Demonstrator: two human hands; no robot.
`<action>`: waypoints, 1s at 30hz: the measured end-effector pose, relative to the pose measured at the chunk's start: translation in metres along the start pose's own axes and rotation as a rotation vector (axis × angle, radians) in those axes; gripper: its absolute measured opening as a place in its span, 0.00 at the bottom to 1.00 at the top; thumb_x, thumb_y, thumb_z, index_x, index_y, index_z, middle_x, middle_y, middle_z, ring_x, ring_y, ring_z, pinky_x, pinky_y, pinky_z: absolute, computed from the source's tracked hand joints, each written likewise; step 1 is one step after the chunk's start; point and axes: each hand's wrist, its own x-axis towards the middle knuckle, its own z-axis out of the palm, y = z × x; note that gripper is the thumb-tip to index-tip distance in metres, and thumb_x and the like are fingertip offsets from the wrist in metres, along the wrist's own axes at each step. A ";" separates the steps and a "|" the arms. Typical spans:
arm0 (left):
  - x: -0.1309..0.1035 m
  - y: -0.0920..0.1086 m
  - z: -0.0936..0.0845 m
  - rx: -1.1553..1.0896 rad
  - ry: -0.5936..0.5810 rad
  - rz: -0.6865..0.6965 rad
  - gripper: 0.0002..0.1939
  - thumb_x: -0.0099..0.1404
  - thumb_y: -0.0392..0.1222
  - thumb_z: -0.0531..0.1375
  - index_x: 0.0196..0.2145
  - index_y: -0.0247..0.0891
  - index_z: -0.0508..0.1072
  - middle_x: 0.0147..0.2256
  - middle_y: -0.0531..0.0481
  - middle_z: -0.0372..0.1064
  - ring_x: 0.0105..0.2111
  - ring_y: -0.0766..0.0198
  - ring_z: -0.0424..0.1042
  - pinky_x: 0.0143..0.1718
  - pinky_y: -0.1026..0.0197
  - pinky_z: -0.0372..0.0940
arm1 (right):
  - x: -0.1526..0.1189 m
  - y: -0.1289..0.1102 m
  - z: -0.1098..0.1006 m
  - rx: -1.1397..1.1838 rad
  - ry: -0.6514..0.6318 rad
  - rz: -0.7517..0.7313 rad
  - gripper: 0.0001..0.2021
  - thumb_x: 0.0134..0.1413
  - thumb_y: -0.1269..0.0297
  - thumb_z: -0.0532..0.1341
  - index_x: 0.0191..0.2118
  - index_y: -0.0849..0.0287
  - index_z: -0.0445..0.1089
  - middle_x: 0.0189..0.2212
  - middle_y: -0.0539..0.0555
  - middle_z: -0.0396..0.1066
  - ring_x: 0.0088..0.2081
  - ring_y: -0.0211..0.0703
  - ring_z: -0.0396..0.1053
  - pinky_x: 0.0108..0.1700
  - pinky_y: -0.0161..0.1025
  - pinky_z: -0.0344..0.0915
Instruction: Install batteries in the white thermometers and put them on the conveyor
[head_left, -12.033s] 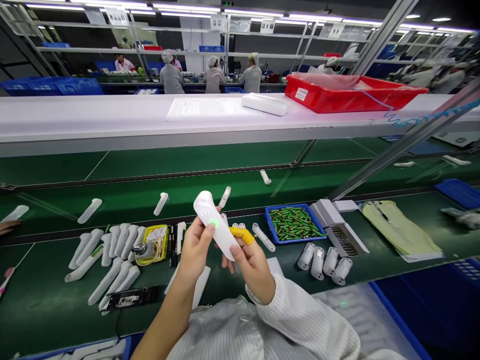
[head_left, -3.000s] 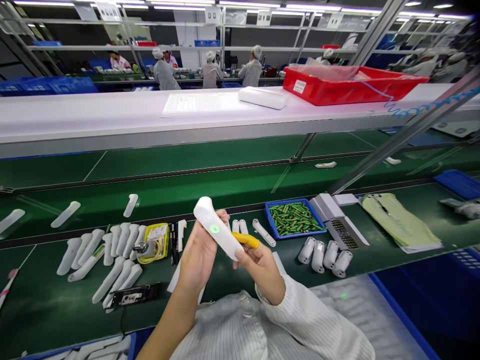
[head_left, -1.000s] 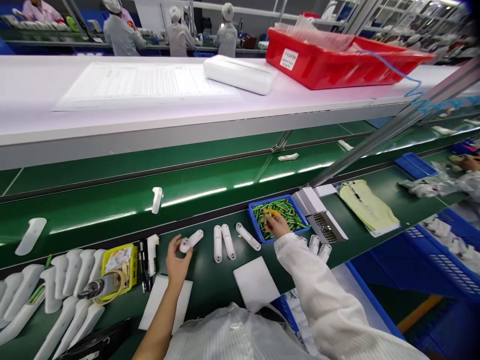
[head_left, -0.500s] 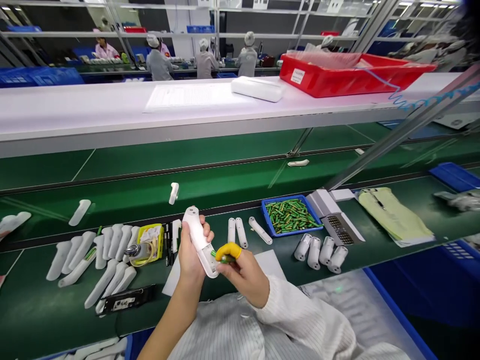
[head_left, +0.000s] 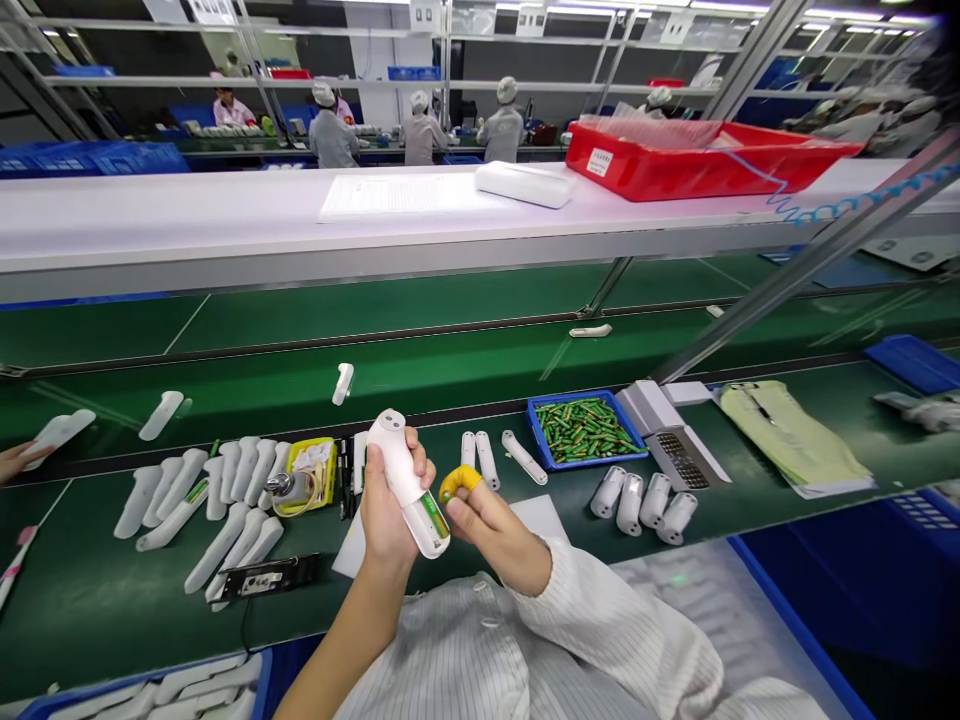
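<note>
My left hand (head_left: 391, 500) is wrapped round a white handheld device (head_left: 397, 455), tilted with its two-holed head up. Its lower compartment lies uncovered, and a green battery (head_left: 433, 515) sits inside. Just right of the compartment, apart from it, my right hand (head_left: 499, 530) is closed in a pinch. A yellow finger cot (head_left: 463, 480) covers its index finger. The green end of another battery (head_left: 445, 494) shows at the fingertips; most of it is hidden. Beyond, a blue tray (head_left: 534, 432) holds many green batteries. Slim white covers (head_left: 487, 460) lie left of the tray.
Several white device bodies (head_left: 217, 545) lie at left, near a yellow tray (head_left: 330, 470) with a metal-topped bottle. White cylindrical parts (head_left: 630, 503) stand right. The green conveyor (head_left: 465, 365) carries white pieces. A co-worker's hand (head_left: 13, 462) holds one at far left.
My right hand has drawn back slightly from the compartment, where a battery now lies in place. The view has shifted slightly, and a co-worker's hand with a white piece shows at far left.
</note>
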 end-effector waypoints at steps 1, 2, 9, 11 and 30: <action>0.001 0.000 -0.001 -0.003 0.026 0.013 0.12 0.64 0.49 0.55 0.37 0.38 0.69 0.31 0.52 0.61 0.22 0.74 0.57 0.20 0.71 0.58 | -0.001 -0.004 -0.002 -0.051 0.042 -0.055 0.17 0.57 0.46 0.54 0.37 0.56 0.63 0.28 0.49 0.58 0.29 0.38 0.57 0.33 0.38 0.58; 0.002 0.000 -0.002 -0.002 0.049 0.015 0.12 0.64 0.49 0.55 0.37 0.38 0.69 0.31 0.51 0.61 0.22 0.74 0.57 0.20 0.71 0.58 | -0.002 -0.009 -0.005 -0.110 0.091 -0.113 0.17 0.57 0.46 0.55 0.36 0.56 0.65 0.30 0.50 0.58 0.32 0.39 0.58 0.36 0.39 0.58; 0.000 -0.005 -0.002 -0.005 0.132 0.025 0.11 0.64 0.48 0.55 0.36 0.38 0.67 0.31 0.52 0.61 0.22 0.73 0.57 0.21 0.70 0.59 | -0.001 -0.015 0.001 0.021 0.162 -0.115 0.12 0.55 0.54 0.59 0.41 0.55 0.63 0.27 0.48 0.60 0.29 0.38 0.59 0.34 0.39 0.58; -0.003 -0.006 0.001 -0.024 0.146 -0.030 0.11 0.63 0.49 0.55 0.34 0.38 0.67 0.30 0.53 0.60 0.22 0.73 0.57 0.22 0.70 0.59 | 0.000 -0.011 0.007 -0.102 0.153 -0.129 0.09 0.55 0.58 0.60 0.38 0.55 0.63 0.24 0.46 0.60 0.27 0.37 0.58 0.32 0.37 0.57; 0.012 -0.005 -0.001 0.336 -0.005 -0.190 0.21 0.56 0.47 0.63 0.46 0.37 0.71 0.39 0.46 0.71 0.38 0.63 0.70 0.34 0.65 0.67 | 0.000 0.009 -0.001 0.039 0.202 -0.153 0.18 0.61 0.52 0.52 0.51 0.57 0.61 0.28 0.52 0.71 0.23 0.37 0.63 0.27 0.37 0.62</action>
